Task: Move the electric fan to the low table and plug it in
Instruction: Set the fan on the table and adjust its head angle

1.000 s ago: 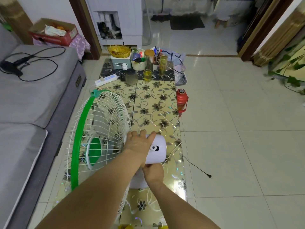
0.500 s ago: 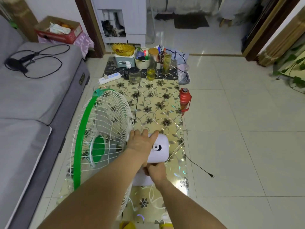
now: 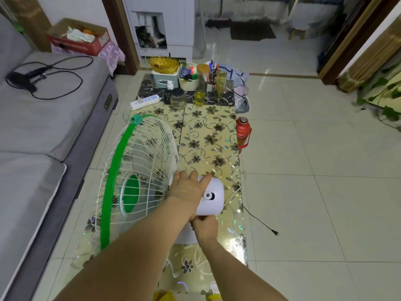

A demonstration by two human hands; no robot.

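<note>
The electric fan (image 3: 138, 170) has a white wire cage, a green rim and a white motor housing (image 3: 213, 199). It stands upright over the near half of the low table (image 3: 208, 135), which has a floral gold cover. My left hand (image 3: 186, 190) curls over the top of the motor housing. Just under the housing, my right hand (image 3: 205, 227) grips the fan's neck. The fan's cord runs off the table's right edge, and its plug (image 3: 275, 232) lies loose on the floor tiles. A white power strip (image 3: 144, 101) lies at the table's far left.
Jars, a glass pot, a basket and boxes crowd the table's far end (image 3: 195, 83). A red thermos (image 3: 243, 132) stands by the table's right edge. A grey sofa (image 3: 43, 127) runs along the left. Open tiled floor (image 3: 314, 192) lies to the right.
</note>
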